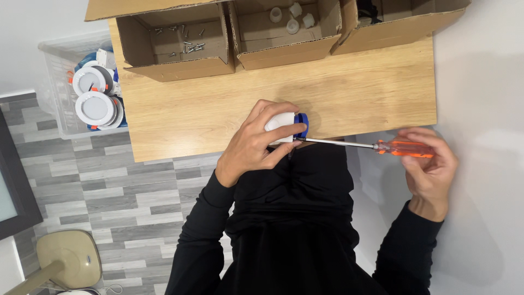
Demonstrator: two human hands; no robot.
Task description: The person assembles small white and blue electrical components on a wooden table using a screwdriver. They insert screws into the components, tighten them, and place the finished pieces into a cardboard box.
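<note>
Head view: left hand (254, 147) grips lamp (285, 127); right hand (431, 164) grasps screwdriver (376, 146), tip at lamp. Screw-driving step; next needs steady turning.

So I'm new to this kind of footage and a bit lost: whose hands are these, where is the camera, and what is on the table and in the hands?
There is one picture, taken by a camera on a person's head, looking straight down at their own two bare hands. The left hand grips a small white part with a blue piece at the near edge of a wooden table. The right hand holds an orange-handled screwdriver, its tip against that part. At the table's far edge stand three open cardboard boxes: one with screws, one with small white parts, and one whose contents are hard to make out. A clear bin of round white fittings sits on the floor.
</note>
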